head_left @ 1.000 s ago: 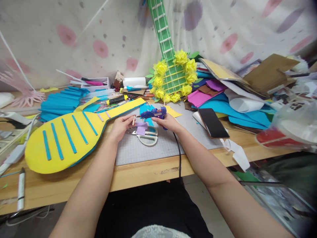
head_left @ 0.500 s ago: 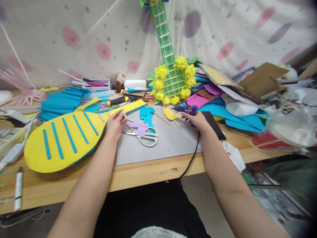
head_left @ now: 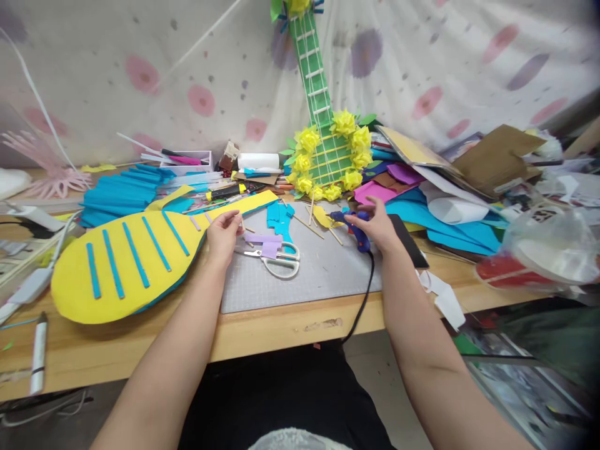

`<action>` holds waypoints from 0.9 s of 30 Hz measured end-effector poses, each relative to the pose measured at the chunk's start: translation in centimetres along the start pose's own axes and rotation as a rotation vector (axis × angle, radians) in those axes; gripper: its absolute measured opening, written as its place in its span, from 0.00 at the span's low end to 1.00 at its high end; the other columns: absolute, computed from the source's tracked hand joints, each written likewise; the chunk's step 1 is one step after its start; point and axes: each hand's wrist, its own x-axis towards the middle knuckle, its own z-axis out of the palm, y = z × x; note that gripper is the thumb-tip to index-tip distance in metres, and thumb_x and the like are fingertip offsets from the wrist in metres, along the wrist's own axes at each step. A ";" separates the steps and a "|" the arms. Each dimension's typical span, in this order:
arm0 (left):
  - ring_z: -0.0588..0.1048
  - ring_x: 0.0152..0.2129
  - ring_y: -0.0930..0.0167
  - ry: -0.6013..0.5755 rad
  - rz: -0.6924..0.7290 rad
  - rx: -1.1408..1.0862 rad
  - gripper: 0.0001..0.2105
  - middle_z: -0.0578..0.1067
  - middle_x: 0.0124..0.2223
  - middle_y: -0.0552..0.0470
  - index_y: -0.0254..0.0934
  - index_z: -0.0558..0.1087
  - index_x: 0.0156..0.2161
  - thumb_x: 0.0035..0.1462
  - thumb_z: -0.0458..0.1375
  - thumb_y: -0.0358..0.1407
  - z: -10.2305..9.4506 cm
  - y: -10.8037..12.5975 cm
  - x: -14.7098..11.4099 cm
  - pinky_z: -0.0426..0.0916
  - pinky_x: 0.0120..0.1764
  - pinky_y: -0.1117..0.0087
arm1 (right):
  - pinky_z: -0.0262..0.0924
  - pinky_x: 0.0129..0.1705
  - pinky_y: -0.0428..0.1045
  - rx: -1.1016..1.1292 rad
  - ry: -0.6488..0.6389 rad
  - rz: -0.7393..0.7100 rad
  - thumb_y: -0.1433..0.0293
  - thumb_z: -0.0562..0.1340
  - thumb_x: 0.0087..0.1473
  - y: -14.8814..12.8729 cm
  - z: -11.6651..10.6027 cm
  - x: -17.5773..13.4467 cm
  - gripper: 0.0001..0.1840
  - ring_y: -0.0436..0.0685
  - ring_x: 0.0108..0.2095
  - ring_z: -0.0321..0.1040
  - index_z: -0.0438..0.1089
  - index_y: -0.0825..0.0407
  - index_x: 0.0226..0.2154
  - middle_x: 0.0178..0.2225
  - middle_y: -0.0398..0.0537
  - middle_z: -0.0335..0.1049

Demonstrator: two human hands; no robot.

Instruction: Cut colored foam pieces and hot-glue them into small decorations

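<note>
Left hand [head_left: 224, 236], near the upper left corner of the grey mat [head_left: 323, 275]: thumb and fingertips pinched on a thin pale stick [head_left: 242, 224], beside the neck of the yellow lute-shaped board [head_left: 70, 281], which lies along the left of the worktop [head_left: 262, 340], its rounded end nearer the front edge. Right hand [head_left: 380, 226], over the mat's right side: fingers parted about the blue glue gun [head_left: 359, 236], nozzle toward the left; whether they touch it cannot be told. The gun's black cord [head_left: 362, 306] crosses the mat and drops over the worktop's front edge. Between the hands lie the scissors [head_left: 287, 255], with a purple piece [head_left: 270, 250] across them; bare mat extends from their handles to the cord and to the mat's front edge. A dark phone [head_left: 407, 240], partly hidden by the right hand, bounds that side; the flower-trimmed green instrument [head_left: 335, 159] stands toward the back edge.
</note>
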 end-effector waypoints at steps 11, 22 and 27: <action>0.57 0.12 0.86 -0.209 -0.267 -0.303 0.13 0.73 0.28 0.55 0.34 0.75 0.34 0.38 0.66 0.31 0.7 1.0 -1.1 0.53 0.14 0.83 | 0.56 0.27 0.43 0.600 -0.621 0.198 0.67 0.64 0.44 -9.9 10.2 -1.8 0.07 0.44 0.22 0.58 0.68 0.55 0.25 0.22 0.39 0.62; 0.64 0.15 0.85 -0.364 -0.396 -0.515 0.10 0.71 0.25 0.58 0.37 0.73 0.34 0.43 0.65 0.32 0.8 1.3 -1.1 0.54 0.14 0.86 | 0.43 0.16 0.36 1.131 -1.088 0.716 0.74 0.60 0.51 -12.4 14.5 -4.7 0.05 0.39 0.16 0.49 0.67 0.58 0.26 0.18 0.39 0.60; 0.62 0.15 0.85 -0.367 -0.325 -0.437 0.12 0.71 0.25 0.58 0.37 0.73 0.35 0.43 0.65 0.34 0.8 1.1 -1.0 0.53 0.15 0.84 | 0.42 0.16 0.36 1.191 -1.084 0.665 0.75 0.62 0.48 -12.4 14.9 -4.4 0.04 0.39 0.16 0.49 0.67 0.59 0.25 0.18 0.38 0.59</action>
